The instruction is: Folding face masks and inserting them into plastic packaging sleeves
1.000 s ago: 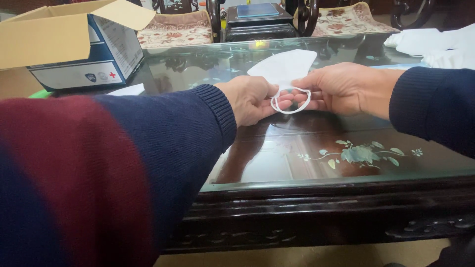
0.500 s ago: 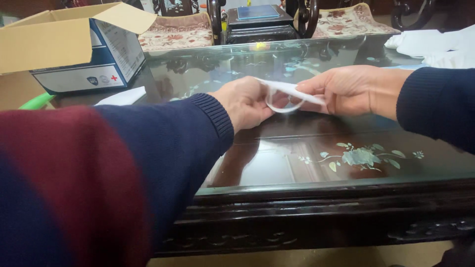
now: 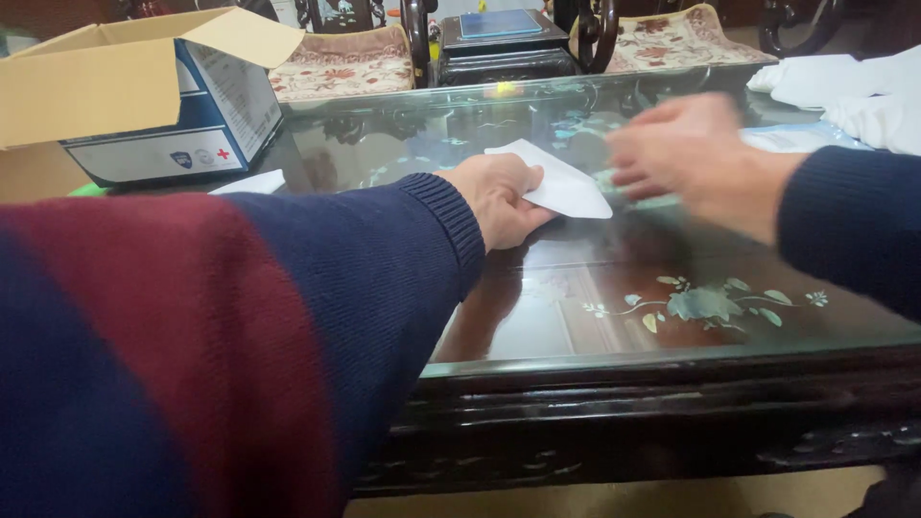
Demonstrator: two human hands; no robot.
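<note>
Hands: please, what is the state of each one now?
Left hand: closed, holding the white folded mask.
Right hand: blurred above the glass table; cannot be told.

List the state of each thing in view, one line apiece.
Left hand: closed in a grip on the white folded mask.
White folded mask: folded flat, lying on the glass, held at its left end.
Right hand: blurred, fingers spread, holding nothing that shows.
Cardboard box: flaps open, resting on the table.
Glass-topped table: glossy, reflecting the room.
White cloths: piled at the far right.
</note>
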